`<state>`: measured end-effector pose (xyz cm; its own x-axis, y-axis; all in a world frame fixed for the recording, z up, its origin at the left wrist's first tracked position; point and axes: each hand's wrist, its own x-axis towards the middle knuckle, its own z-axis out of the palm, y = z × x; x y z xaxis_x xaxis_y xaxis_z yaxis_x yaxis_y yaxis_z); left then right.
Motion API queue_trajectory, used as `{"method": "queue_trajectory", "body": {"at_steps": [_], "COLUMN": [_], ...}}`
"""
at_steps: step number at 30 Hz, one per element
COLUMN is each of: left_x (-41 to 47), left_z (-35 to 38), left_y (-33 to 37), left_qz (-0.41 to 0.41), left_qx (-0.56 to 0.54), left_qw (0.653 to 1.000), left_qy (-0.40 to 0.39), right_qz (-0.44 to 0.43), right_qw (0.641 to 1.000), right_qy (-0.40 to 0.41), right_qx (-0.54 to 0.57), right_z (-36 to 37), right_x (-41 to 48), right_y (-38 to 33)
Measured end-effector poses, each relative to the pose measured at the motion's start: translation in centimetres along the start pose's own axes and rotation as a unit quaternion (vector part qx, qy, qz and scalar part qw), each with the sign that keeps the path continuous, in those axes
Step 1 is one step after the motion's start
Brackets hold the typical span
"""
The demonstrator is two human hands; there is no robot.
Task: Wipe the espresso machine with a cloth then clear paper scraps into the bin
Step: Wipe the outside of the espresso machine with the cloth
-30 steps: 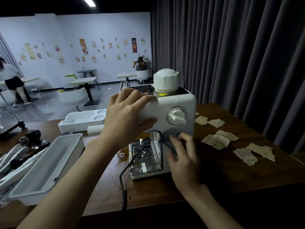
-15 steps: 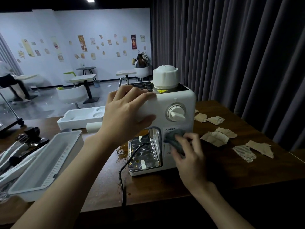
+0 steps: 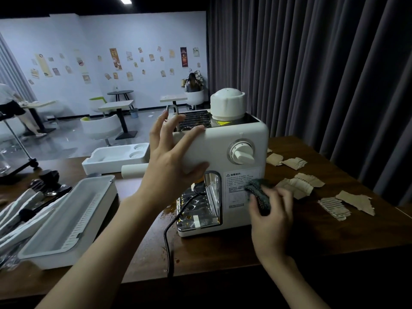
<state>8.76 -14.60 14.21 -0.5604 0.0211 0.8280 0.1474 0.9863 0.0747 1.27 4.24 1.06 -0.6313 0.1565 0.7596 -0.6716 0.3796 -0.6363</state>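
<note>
Two hands share this wipe: brace the espresso machine (image 3: 223, 141), standing near the desk's (image 3: 223, 253) front edge, with the spread-fingered left hand (image 3: 174, 159) flat on its casing while the right hand (image 3: 273, 212), clutching the cloth (image 3: 258, 194), rubs the label panel (image 3: 237, 186).

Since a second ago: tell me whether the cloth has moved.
Yes. The cloth slid right across the espresso machine, from below-left of its dial to below-right, toward the paper scraps.
</note>
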Motion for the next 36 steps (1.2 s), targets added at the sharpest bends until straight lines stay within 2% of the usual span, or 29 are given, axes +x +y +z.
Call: {"method": "queue_trajectory", "body": {"at_steps": [2, 6, 8, 12, 14, 16, 18, 20, 22, 24, 29, 31, 34, 36], "left_x": [0.0, -0.2, -0.3, -0.4, -0.4, -0.4, -0.5, -0.6, -0.6, -0.6, -0.8, -0.8, -0.9, -0.9], "left_z": [0.1, 0.1, 0.0, -0.1, 0.0, 0.0, -0.1, -0.2, -0.2, -0.1, 0.0, -0.2, -0.3, -0.2], "left_y": [0.0, -0.5, -0.8, -1.1, -1.0, -1.1, -1.4, -1.7, -1.8, -1.6, -1.8, -2.2, -2.4, -2.4], "left_qz": [-0.002, 0.006, 0.015, 0.019, 0.026, 0.036, 0.043, 0.049, 0.053, 0.053, 0.059, 0.068, 0.072, 0.069], "left_qx": [0.003, 0.005, 0.007, 0.016, 0.019, 0.018, 0.017, 0.013, 0.006, 0.006, 0.002, 0.006, 0.002, -0.006], "left_qw": [1.000, 1.000, 1.000, 0.999, 0.999, 0.999, 0.999, 0.999, 0.998, 0.998, 0.998, 0.997, 0.997, 0.997], "left_qy": [-0.001, -0.006, -0.014, -0.020, -0.015, -0.012, -0.012, -0.017, -0.017, -0.015, -0.011, -0.018, -0.025, -0.019], "right_qz": [-0.002, -0.094, -0.090, 0.011, -0.013, -0.060, -0.083, -0.057, 0.020, 0.070, -0.005, 0.028, 0.135, 0.137], "right_qw": [1.000, 0.984, 0.986, 0.999, 0.997, 0.986, 0.978, 0.985, 0.994, 0.994, 0.982, 0.986, 0.984, 0.981], "right_qy": [-0.019, -0.146, -0.140, -0.045, -0.072, -0.144, -0.182, -0.155, -0.091, -0.061, -0.170, -0.147, -0.076, -0.087], "right_qx": [-0.008, -0.039, -0.034, -0.017, -0.037, -0.054, -0.063, -0.058, -0.052, -0.061, -0.076, -0.071, -0.085, -0.104], "right_z": [0.5, 1.4, 1.0, 0.3, 0.8, 1.2, 1.1, 0.5, -0.1, -0.1, 0.6, 0.1, -0.7, -0.4], "right_x": [-0.6, -2.2, -1.8, -1.4, -2.2, -3.1, -3.3, -2.8, -2.4, -2.6, -4.5, -3.8, -2.9, -3.4], "right_y": [-0.6, -1.8, -1.1, -0.4, -1.2, -2.0, -2.0, -1.2, -0.5, -0.7, -2.3, -1.5, -0.8, -1.2]}}
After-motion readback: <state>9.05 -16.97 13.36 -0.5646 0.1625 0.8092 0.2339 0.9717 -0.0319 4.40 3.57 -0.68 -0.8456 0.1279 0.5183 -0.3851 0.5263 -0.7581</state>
